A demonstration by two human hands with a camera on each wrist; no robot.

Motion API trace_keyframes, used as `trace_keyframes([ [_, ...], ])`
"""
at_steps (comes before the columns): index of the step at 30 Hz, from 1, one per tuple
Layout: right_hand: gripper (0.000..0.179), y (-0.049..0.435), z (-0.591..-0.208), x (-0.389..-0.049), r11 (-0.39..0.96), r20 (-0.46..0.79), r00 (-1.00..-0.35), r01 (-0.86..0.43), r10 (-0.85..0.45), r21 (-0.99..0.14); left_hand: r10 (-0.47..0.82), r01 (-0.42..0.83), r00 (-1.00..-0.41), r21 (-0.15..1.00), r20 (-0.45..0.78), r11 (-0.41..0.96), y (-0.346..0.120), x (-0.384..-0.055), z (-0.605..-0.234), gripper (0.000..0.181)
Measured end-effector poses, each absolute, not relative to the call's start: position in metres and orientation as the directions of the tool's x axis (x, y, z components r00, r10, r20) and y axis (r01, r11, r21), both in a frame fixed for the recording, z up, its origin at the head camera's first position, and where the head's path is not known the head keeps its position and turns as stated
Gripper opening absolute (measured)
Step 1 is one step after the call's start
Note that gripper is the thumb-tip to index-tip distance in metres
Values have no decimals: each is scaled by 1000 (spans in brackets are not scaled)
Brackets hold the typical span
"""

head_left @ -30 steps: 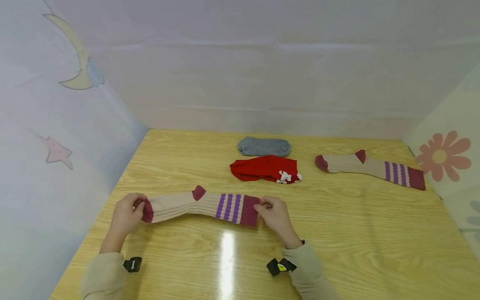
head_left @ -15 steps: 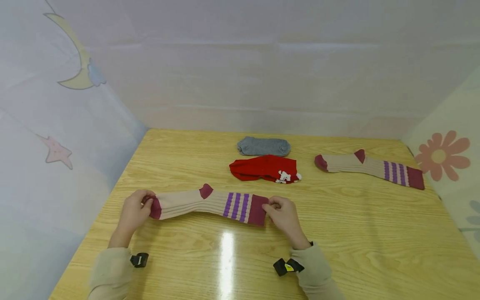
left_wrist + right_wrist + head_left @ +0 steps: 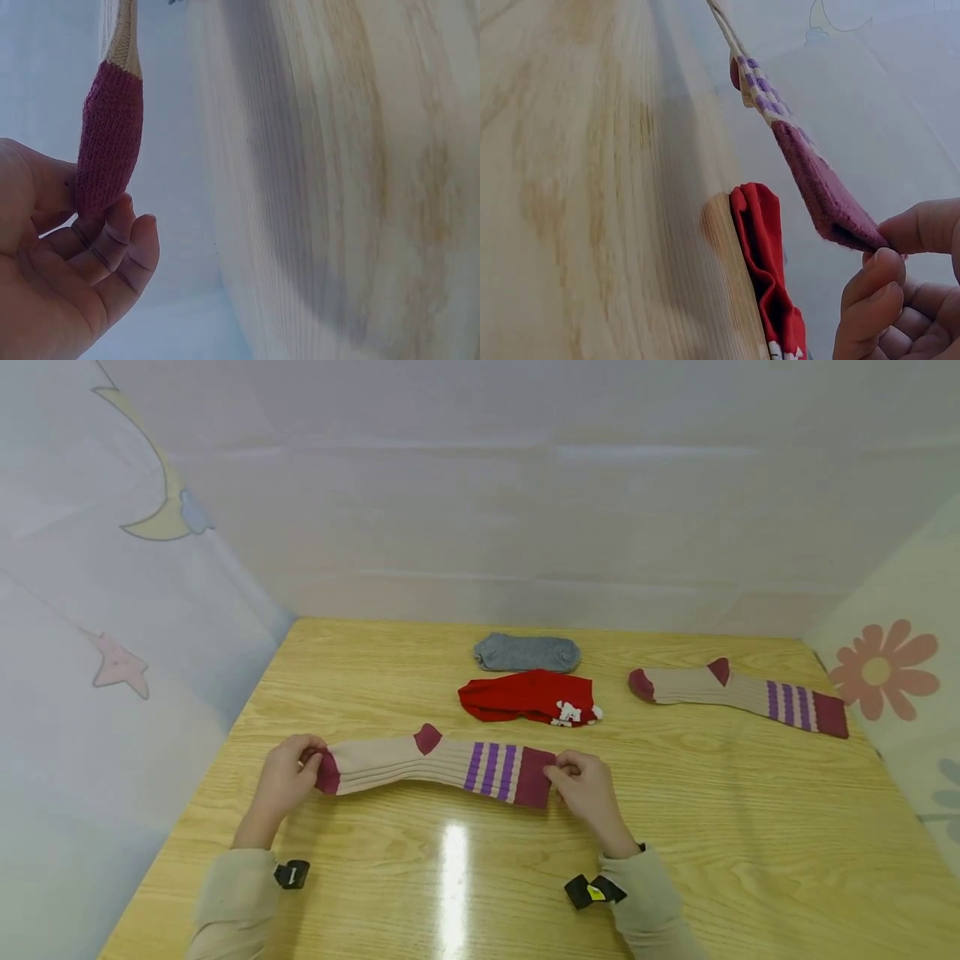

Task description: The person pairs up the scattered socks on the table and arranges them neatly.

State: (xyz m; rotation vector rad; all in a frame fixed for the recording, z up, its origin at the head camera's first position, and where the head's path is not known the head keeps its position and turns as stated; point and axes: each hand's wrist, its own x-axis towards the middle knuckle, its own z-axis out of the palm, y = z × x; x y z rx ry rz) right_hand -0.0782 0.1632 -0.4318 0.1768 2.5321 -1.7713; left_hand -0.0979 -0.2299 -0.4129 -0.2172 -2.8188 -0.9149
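A long beige sock (image 3: 390, 758) with a maroon toe, heel and cuff and purple stripes is stretched out between my two hands. My left hand (image 3: 288, 774) pinches the maroon toe (image 3: 112, 139) between thumb and fingers. At the other end, my right hand (image 3: 587, 785) pinches a corner of the maroon cuff (image 3: 829, 191). Both wrist views show the sock held up off the wooden table (image 3: 375, 877), with a shadow below it. Behind it lies a red sock bundle (image 3: 517, 695) with a white animal figure, also seen in the right wrist view.
A matching striped beige sock (image 3: 686, 686) lies flat at the back right of the table. Grey socks (image 3: 528, 654) lie beyond the red ones, near the back edge. Pale cloth walls (image 3: 480, 510) printed with a moon, star and flower stand around the table.
Both hands have moved to the right together, carrying the stretched striped sock with them. The red, grey and other striped socks have stayed in place.
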Motion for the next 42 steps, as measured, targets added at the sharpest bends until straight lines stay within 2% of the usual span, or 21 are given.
trace_keyframes([
  [26,10,200,-425,-75,475,-39,-998,61,56,-878,139,226,-972,591,190,775,-199,-108,-411,13],
  [42,9,222,-429,-71,544,-17,-996,62,88,-837,212,298,-954,584,211,755,-178,-115,-410,12],
])
